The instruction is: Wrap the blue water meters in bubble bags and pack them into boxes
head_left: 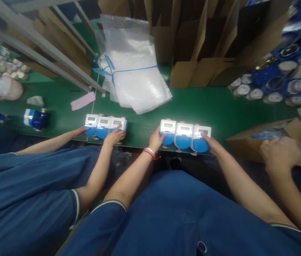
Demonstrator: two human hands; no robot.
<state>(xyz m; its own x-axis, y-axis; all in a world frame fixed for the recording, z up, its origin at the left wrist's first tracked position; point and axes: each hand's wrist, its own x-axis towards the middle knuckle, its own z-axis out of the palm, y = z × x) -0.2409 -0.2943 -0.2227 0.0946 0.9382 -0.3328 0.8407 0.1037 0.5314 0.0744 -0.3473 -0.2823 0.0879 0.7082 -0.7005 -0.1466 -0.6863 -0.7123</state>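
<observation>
Three blue-and-white meters [184, 136] stand side by side at the near edge of the green table [214, 106]. My left hand [157, 139], with a red-and-white band at the wrist, presses against the left end of the row. My right hand [211, 144] presses against the right end, so the row is gripped between both hands. Left of me a co-worker's hands [115, 136] hold another row of three meters [105, 126] the same way.
A tied stack of bubble-wrap bags [134, 71] lies behind the meters. Cardboard dividers [193, 53] stand at the back. A single blue meter [35, 119] and a pink slip [83, 101] lie at left. At right, another person's hands [281, 153] hold a cardboard box [262, 137]; several meters [281, 78] are piled beyond.
</observation>
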